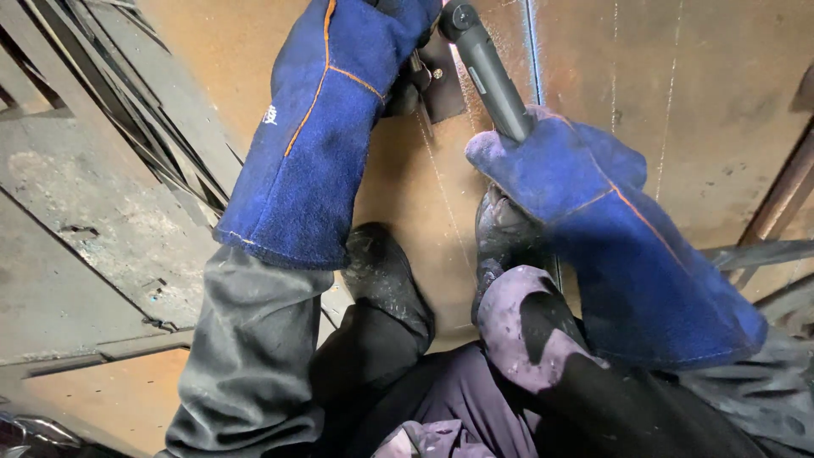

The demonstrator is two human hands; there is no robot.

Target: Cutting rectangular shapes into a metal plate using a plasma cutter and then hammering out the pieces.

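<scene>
Firmly gripped: a dark grey welding torch (490,72) in the blue-gloved right hand (551,165).
Its long axis tilts far-left, head toward the small bracket (441,85) the left hand (373,42) clasps.

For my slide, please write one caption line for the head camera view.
Left hand in a blue glove steadies a small bracket on a rusty steel plate; right hand grips a welding torch.

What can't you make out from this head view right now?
- Left hand fingertips: cut off by top edge.
- Torch tip: cut off by top edge.
- Small dark plate: partly behind left glove and torch.
- Right hand grip: hidden inside glove.
</scene>
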